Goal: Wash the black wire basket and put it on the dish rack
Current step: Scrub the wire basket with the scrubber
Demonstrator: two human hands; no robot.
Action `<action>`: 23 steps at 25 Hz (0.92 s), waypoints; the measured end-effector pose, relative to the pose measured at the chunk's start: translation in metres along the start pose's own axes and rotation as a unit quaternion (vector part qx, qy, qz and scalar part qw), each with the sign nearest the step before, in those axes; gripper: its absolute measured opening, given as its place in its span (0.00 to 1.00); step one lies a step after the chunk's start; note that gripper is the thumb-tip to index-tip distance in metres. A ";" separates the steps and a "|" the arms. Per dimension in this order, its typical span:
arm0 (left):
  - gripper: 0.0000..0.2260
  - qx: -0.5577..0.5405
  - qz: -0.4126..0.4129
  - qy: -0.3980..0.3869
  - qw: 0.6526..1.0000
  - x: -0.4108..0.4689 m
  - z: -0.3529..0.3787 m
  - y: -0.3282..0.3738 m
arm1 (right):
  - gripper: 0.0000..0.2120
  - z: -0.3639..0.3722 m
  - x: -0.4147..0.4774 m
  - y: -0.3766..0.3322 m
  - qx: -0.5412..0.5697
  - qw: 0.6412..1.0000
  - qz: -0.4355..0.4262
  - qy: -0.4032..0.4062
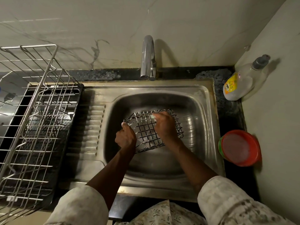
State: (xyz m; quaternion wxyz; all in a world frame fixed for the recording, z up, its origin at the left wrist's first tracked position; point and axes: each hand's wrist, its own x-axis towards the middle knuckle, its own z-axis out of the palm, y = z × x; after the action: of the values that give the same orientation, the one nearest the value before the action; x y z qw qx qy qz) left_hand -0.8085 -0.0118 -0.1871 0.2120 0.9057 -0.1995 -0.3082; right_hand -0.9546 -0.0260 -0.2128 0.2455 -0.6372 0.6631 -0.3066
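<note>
The black wire basket (146, 129) lies tilted in the steel sink (191, 101), with white soap foam on its wires. My left hand (125, 137) grips the basket's left edge. On the basket's top side my right hand (164, 125) presses down, fingers curled over something pale that is mostly hidden under them. The metal dish rack (34, 114) stands to the left of the sink on a black tray.
A chrome tap (148, 57) stands behind the sink, with no water visible. A dish soap bottle (240, 82) leans in the right corner. A red bowl (241, 147) sits on the dark counter to the right. The ribbed drainboard (90, 129) lies between sink and rack.
</note>
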 end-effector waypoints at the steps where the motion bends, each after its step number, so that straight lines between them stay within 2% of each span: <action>1: 0.32 0.001 0.003 -0.001 1.000 0.001 0.000 -0.001 | 0.15 -0.005 0.006 0.015 -0.020 0.999 0.025 0.006; 5: 0.32 0.021 0.022 -0.004 1.000 0.000 0.001 0.000 | 0.15 -0.014 0.031 0.065 -0.103 0.986 0.132 -0.013; 8: 0.32 0.030 0.026 -0.007 0.999 0.001 0.001 0.003 | 0.16 -0.013 0.036 0.079 -0.096 0.972 0.213 -0.024; 10: 0.32 0.035 0.025 -0.005 0.999 0.002 0.001 0.004 | 0.14 -0.013 0.034 0.071 -0.080 0.971 0.225 -0.020; 12: 0.32 0.025 0.017 -0.006 1.000 0.002 0.001 0.002 | 0.12 -0.011 0.025 0.051 -0.065 0.980 0.187 -0.018; 15: 0.32 0.005 0.004 -0.001 1.000 0.002 0.002 0.001 | 0.11 -0.004 -0.001 0.002 -0.012 0.998 0.059 -0.022; 19: 0.31 0.021 -0.001 -0.001 1.000 0.001 0.001 0.001 | 0.10 0.009 -0.028 -0.052 0.049 0.996 -0.072 -0.035; 21: 0.31 0.018 -0.005 -0.002 1.000 -0.001 0.001 0.000 | 0.11 0.012 -0.029 -0.050 0.044 0.993 -0.098 -0.048; 23: 0.32 0.006 -0.007 -0.004 1.000 -0.003 0.001 -0.002 | 0.13 0.006 -0.025 -0.030 0.019 0.996 -0.075 -0.050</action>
State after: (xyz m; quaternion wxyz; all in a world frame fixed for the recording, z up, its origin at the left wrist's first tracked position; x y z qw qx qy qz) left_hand -0.8109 -0.0092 -0.1881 0.2033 0.9073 -0.1958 -0.3117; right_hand -0.9275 -0.0013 -0.1974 0.2666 -0.6950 0.5943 -0.3046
